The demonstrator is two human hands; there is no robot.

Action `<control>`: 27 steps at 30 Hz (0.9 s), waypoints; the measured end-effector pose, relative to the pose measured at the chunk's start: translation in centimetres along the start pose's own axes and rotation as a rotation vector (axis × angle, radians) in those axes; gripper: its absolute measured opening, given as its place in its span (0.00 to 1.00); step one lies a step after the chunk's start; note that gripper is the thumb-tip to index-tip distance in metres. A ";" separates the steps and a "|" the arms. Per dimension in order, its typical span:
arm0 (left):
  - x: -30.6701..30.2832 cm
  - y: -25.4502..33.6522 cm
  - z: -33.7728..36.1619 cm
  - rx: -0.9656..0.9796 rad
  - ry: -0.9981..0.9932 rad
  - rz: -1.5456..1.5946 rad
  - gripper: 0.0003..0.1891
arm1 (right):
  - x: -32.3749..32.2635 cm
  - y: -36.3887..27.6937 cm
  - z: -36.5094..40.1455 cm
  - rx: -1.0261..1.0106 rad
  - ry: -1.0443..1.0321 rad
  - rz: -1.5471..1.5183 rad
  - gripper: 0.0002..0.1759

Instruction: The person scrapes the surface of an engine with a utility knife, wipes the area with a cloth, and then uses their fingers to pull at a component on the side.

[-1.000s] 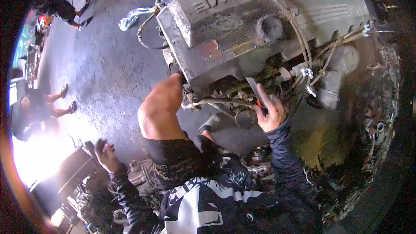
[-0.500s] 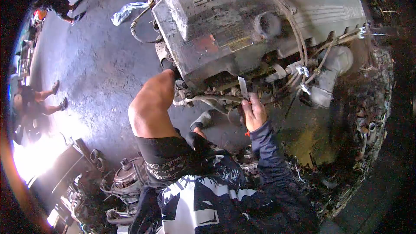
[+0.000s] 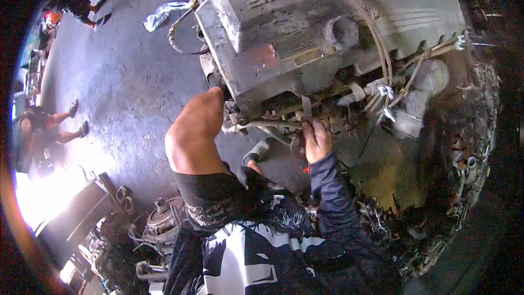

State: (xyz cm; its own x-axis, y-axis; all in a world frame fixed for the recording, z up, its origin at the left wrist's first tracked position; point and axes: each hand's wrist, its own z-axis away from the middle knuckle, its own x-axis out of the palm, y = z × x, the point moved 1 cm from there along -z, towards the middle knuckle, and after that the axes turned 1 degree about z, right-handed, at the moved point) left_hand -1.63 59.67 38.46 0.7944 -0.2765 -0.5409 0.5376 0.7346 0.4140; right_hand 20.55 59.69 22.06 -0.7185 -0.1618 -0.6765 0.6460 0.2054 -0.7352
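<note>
My right hand [image 3: 317, 141], in a dark sleeve, is at the near lower edge of a large engine. Its fingers are closed around a narrow flat metal blade [image 3: 307, 107], whose far end points up toward the engine's side; its handle, if any, is hidden by the fingers. Above it lies the grey engine valve cover [image 3: 305, 22] with raised lettering and a round cap [image 3: 342, 32]. A pipe [image 3: 273, 124] runs along the engine just left of the hand. My left hand is out of view.
My bent knee [image 3: 191, 131] is left of the engine. A cable bundle [image 3: 376, 33] loops over the cover, and a wide duct [image 3: 420, 98] sits to the right. Greasy parts [image 3: 164, 218] lie at lower left. Two other people [image 3: 71, 0] are across the floor.
My right hand has turned and shifted slightly left, and the blade, bright and tilted before, now looks darker and more upright. The view has shifted a little.
</note>
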 end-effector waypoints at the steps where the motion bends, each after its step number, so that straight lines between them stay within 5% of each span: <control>1: 0.0 -0.1 0.1 -0.032 -0.008 0.023 0.25 | 0.0 -0.4 0.1 -0.025 0.057 -0.037 0.11; 5: 1.4 -4.2 -3.6 -0.006 0.055 -0.068 0.24 | -0.6 -0.8 0.1 0.177 -0.097 -0.147 0.12; 8: 1.8 -6.1 -4.8 -0.002 0.085 -0.099 0.23 | 0.1 0.3 0.0 0.123 -0.062 -0.107 0.12; 11: 2.1 -6.6 -5.3 0.002 0.089 -0.109 0.22 | 1.5 2.5 1.0 0.414 -0.144 -0.329 0.14; 23: 2.4 -7.4 -5.2 -0.006 0.118 -0.128 0.19 | 0.7 2.1 0.5 0.367 -0.247 -0.406 0.18; 25: 2.4 -7.5 -5.1 -0.013 0.113 -0.127 0.19 | 0.7 0.6 -0.3 0.398 -0.272 -0.615 0.19; 27: 2.7 -7.3 -5.0 -0.032 0.103 -0.129 0.19 | 0.9 0.7 -0.1 0.497 -0.257 -0.484 0.18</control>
State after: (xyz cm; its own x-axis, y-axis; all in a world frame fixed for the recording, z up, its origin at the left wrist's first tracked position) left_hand -4.80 56.67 30.29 0.6852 -0.3062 -0.6609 0.6226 0.7171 0.3133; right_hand 20.37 59.77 20.97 -0.9091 -0.3569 -0.2150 0.3562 -0.3980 -0.8454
